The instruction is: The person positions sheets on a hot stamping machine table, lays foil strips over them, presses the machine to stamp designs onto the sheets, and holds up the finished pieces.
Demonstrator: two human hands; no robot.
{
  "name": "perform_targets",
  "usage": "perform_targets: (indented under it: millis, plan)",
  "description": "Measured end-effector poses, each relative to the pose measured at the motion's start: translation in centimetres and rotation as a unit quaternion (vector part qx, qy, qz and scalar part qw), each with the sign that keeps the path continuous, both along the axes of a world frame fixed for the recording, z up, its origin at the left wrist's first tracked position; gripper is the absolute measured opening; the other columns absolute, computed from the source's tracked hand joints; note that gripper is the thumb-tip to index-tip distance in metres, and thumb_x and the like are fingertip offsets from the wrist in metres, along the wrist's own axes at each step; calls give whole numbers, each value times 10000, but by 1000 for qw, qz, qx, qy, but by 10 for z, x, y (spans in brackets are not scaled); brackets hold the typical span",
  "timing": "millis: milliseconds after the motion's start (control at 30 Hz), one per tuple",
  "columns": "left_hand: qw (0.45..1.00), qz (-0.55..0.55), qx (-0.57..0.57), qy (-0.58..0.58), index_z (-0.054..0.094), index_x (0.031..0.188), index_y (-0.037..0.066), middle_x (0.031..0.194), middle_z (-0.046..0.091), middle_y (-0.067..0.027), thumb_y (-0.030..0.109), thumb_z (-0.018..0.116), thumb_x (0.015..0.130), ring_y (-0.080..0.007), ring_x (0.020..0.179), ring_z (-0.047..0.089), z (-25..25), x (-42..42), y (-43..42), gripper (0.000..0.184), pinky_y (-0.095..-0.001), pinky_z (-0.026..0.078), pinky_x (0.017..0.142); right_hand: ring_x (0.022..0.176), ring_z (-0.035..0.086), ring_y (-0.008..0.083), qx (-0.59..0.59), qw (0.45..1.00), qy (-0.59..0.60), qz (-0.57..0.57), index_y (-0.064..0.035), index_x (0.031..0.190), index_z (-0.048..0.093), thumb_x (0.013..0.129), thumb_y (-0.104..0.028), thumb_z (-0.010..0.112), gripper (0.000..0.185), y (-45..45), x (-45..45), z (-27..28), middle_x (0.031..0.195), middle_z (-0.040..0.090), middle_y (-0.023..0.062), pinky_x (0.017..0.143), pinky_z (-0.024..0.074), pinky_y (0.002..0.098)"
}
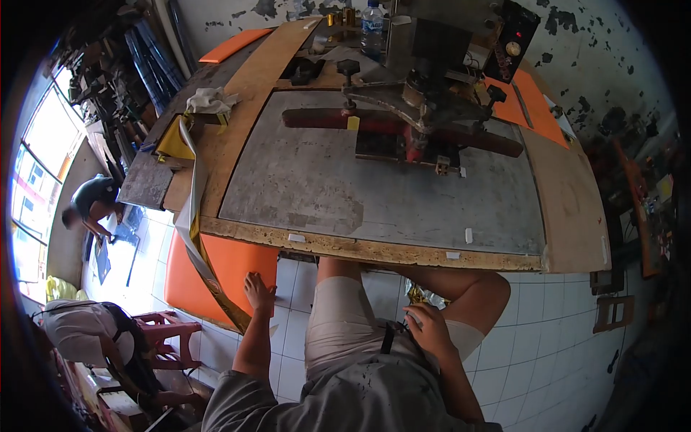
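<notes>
My left hand (259, 292) is at the right edge of an orange sheet (209, 277), its bent fingers on top and the thumb by the edge. That sheet lies low, left of my legs and partly under the table edge. Over it hangs a long strip of gold and silver foil (194, 223). My right hand (430, 327) rests over my right thigh, fingers slightly apart, with nothing visible in it. Close to that hand is a black strap (389, 337) at my waist. Crumpled shiny foil (426, 297) shows beyond my right thigh.
Ahead stands a worktable with a grey metal plate (302, 173) under a heavy press (414, 122). Behind are a water bottle (372, 29) and a control box (512, 43). Orange sheets (529, 108) lie at right. Two other people (93, 201) are at left, near a red stool (169, 338).
</notes>
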State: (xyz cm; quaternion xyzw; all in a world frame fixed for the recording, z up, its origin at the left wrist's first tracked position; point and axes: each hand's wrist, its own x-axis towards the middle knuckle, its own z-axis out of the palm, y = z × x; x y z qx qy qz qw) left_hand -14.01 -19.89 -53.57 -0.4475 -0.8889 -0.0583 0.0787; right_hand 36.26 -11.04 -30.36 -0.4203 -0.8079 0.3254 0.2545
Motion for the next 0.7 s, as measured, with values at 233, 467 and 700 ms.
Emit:
perform_targets:
  millis: [233, 467, 700]
  plan:
    - [997, -20, -5, -72, 572, 1217, 55, 1383, 466, -212, 277, 775, 810, -398, 1300, 447, 12, -4, -5, 506, -496, 453, 1026, 1013, 666, 310, -7, 995, -38, 90, -78, 1168, 702, 961, -172, 673, 229, 8, -39, 9, 1094, 690, 87, 898, 522, 428]
    - [994, -63, 7, -88, 652, 928, 30, 1116, 640, -188, 228, 656, 896, -375, 1071, 627, -16, -28, -28, 200, -492, 552, 840, 1014, 665, 288, 50, 982, -9, 180, -86, 1166, 704, 971, -183, 655, 222, 15, -87, 3, 1086, 685, 73, 927, 501, 420]
    - [998, 6, -20, -59, 545, 1235, 82, 1278, 493, -191, 318, 872, 747, -396, 1216, 490, 26, -12, -12, 633, -505, 456, 1002, 1009, 655, 280, 21, 969, -28, 245, -78, 1202, 696, 968, -192, 651, 263, 9, -109, -11, 1082, 678, 71, 942, 488, 414]
